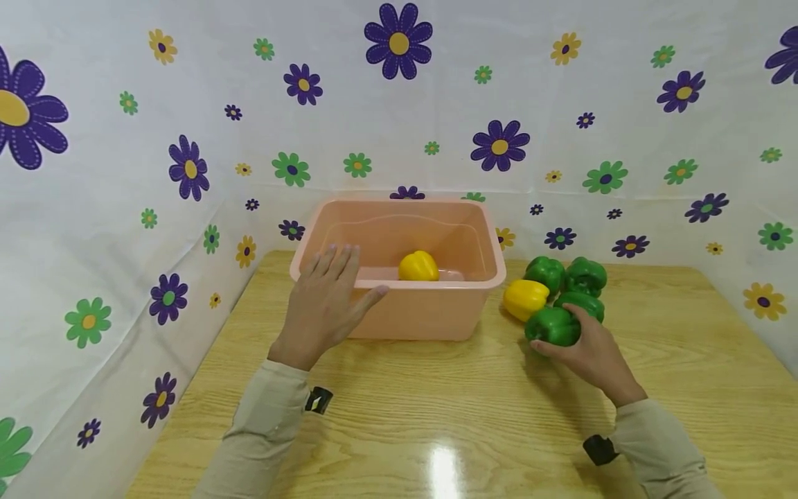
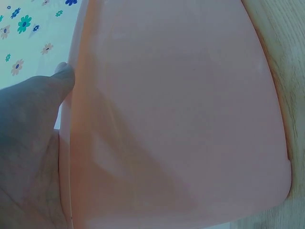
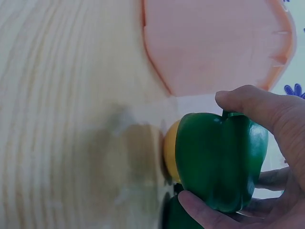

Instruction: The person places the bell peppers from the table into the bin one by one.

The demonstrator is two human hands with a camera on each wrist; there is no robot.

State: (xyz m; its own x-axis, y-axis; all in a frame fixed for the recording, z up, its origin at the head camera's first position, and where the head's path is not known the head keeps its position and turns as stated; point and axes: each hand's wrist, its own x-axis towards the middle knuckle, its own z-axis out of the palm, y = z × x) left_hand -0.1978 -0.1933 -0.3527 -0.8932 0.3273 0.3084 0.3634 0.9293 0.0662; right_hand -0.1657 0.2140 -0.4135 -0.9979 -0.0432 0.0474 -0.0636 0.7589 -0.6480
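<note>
My right hand (image 1: 592,353) grips a green bell pepper (image 1: 553,326), thumb on one side and fingers round the other; the right wrist view shows the same pepper (image 3: 219,160) close up. Just behind it lie a yellow bell pepper (image 1: 526,299) and several more green bell peppers (image 1: 585,276). At the left, my left hand (image 1: 321,305) lies flat with straight fingers over the near rim of a pink plastic bin (image 1: 411,312). In the left wrist view, the thumb (image 2: 64,76) is at the bin's rim. Inside the bin sits one yellow bell pepper (image 1: 418,266).
A wooden table (image 1: 399,409) carries the bin and the peppers. White cloth (image 1: 399,125) printed with purple, green and yellow flowers hangs behind and along both sides. The bin stands at the table's back, left of the pepper group.
</note>
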